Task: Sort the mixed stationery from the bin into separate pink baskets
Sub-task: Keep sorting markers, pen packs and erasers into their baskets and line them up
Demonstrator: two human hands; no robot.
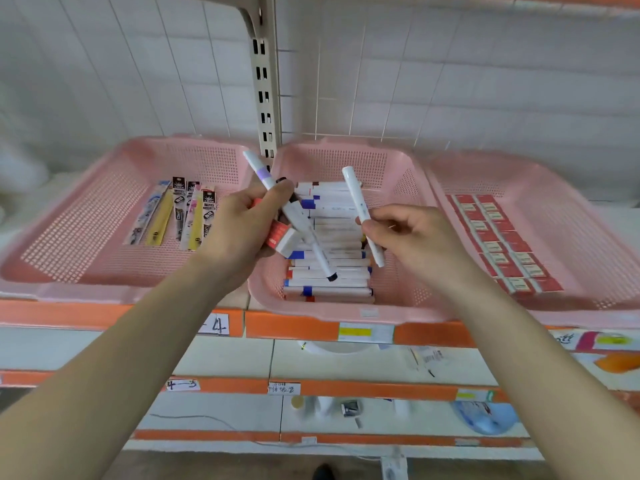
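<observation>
Three pink baskets stand side by side on an orange-edged shelf. The left basket (pixel 86 258) holds several packaged refills (pixel 180 216). A stack of white markers (pixel 329 268) fills the middle basket (pixel 332 310). Rows of red-and-white erasers (pixel 498 244) lie in the right basket (pixel 588 237). Over the middle basket, my left hand (pixel 242 233) grips a white marker with a purple band (pixel 277 199) together with a red-and-white eraser (pixel 282 239). My right hand (pixel 412 233) pinches another white marker (pixel 360 209), tilted upright.
A slotted beige shelf post (pixel 265 84) rises behind the baskets against a white tiled wall. Lower orange-edged shelves (pixel 346 389) below carry labels and small items. A blue object (pixel 485 417) lies at the lower right.
</observation>
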